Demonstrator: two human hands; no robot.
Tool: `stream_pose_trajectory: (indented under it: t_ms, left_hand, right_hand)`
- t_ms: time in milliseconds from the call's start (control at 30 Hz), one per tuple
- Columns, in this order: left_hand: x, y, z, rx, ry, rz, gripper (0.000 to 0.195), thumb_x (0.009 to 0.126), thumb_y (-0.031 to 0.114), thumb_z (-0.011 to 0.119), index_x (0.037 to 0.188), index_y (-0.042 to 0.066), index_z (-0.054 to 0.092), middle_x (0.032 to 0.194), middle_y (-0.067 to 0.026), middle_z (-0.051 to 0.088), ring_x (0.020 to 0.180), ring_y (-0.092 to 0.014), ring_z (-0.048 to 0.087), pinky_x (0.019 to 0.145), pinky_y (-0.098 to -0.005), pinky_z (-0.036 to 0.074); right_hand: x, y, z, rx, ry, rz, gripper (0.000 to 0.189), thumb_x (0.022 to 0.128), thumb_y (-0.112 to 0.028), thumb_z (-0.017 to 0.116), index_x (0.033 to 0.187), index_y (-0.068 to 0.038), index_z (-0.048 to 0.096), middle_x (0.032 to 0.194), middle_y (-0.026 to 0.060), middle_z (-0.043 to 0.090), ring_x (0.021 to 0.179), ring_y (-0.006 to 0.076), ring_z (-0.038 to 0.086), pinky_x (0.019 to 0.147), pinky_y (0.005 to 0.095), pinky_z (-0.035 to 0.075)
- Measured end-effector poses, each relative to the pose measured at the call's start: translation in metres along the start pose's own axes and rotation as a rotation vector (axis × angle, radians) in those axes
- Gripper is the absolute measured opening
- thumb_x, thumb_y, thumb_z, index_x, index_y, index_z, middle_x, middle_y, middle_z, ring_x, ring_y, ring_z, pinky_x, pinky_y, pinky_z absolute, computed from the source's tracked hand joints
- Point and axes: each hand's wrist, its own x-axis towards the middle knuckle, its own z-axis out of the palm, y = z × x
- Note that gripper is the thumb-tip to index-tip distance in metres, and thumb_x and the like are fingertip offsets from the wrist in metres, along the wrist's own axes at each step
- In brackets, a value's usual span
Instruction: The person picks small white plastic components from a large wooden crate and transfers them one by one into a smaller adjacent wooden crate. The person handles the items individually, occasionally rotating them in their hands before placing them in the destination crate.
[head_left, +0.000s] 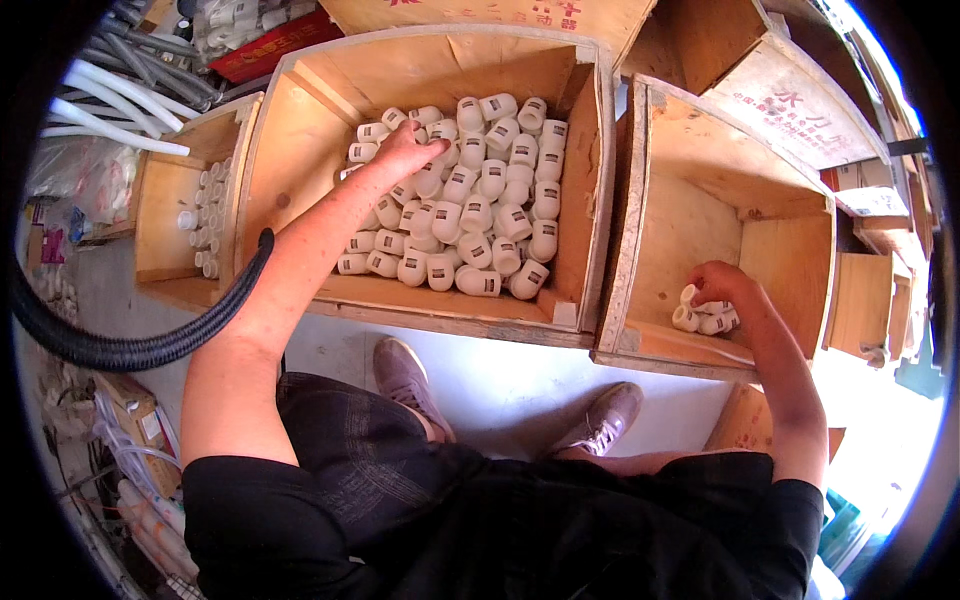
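My left hand (409, 152) reaches into a large wooden box (296, 176) that holds a heap of white plastic elbow pipe fittings (476, 214), most bearing dark printed labels. Its thumb and fingers are spread against fittings near the far side of the heap; whether they grip one is unclear. In a smaller wooden box (679, 217) on the right, my right hand (721, 283) has its fingertips closed on a white pipe fitting (688, 295). Several similar fittings (709, 321) lie below that hand, in the box's near part.
A narrower wooden box (161, 232) on the left holds small white fittings (214, 214). White pipes (124, 97) jut over it. A black corrugated hose (150, 356) curves by my left forearm. Wooden boxes (795, 94) stack at the back right. My shoes (401, 379) stand on the floor.
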Motion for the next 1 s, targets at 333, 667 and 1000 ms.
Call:
stream_pose_trajectory:
  t_ms: [333,667,1000]
  left_hand:
    - [-0.011,0.012,-0.001,-0.085,0.401,0.301,0.038,0.075,0.017,0.066,0.110,0.005,0.056,0.094,-0.0108,0.062,0.082,-0.022,0.061,0.076,-0.0346,0.050]
    - [-0.096,0.131,-0.008,-0.140,0.281,0.871,0.030,0.078,0.008,0.066,0.108,0.007,0.059,0.093,-0.0034,0.062,0.079,-0.012,0.059,0.074,-0.0275,0.050]
    - [-0.147,0.171,0.016,-0.312,0.154,1.085,0.052,0.071,0.026,0.077,0.110,0.005,0.050,0.100,-0.0123,0.054,0.091,-0.027,0.057,0.080,-0.0348,0.048]
  right_hand:
    - [-0.015,-0.020,-0.029,0.169,0.260,-0.106,0.036,0.063,-0.022,0.078,0.092,-0.004,0.066,0.085,0.0085,0.066,0.078,0.0173,0.063,0.070,0.0298,0.050]
    - [-0.122,-0.124,-0.140,0.866,0.598,-0.549,0.039,0.073,-0.018,0.072,0.106,0.000,0.059,0.093,0.0037,0.061,0.087,0.0109,0.058,0.079,0.0248,0.047]
    - [-0.134,-0.240,-0.138,0.874,0.641,-0.736,0.035,0.078,-0.012,0.072,0.105,0.001,0.055,0.095,0.0056,0.061,0.088,0.0094,0.060,0.079,0.0235,0.050]
